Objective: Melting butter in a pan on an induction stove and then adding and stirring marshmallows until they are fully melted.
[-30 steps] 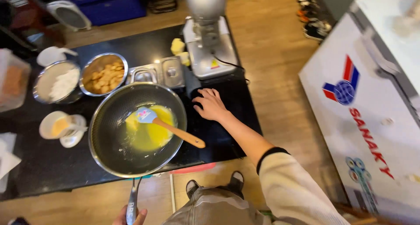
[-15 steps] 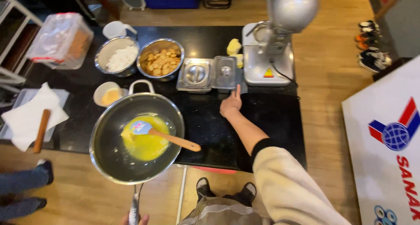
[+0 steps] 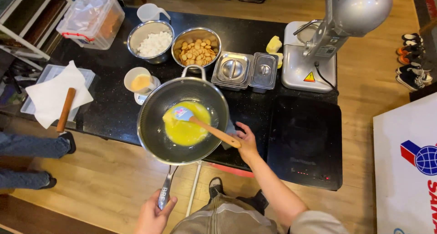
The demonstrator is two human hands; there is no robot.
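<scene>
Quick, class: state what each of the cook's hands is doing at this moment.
Left hand: closed around the pan handle.
Right hand: at the wooden end of the spatula lying in the pan; whether it grips cannot be told.

Yellow pool in a dark pan on a black counter

The pan (image 3: 182, 120) is dark grey inside with a fine honeycomb pattern and a silver rim; the melted liquid (image 3: 185, 127) in it is bright yellow. The spatula (image 3: 207, 127) has a pale blue head with small pink marks and a light wooden handle. The counter (image 3: 114, 111) is black and speckled. One steel bowl (image 3: 156, 42) holds white pieces, another (image 3: 196, 46) tan golden biscuits. The small cup (image 3: 139, 80) is white with orange-beige contents. The stand mixer (image 3: 327, 38) is silver-grey with a yellow triangle sticker. The floor (image 3: 104, 179) is honey-brown wood planks.
</scene>
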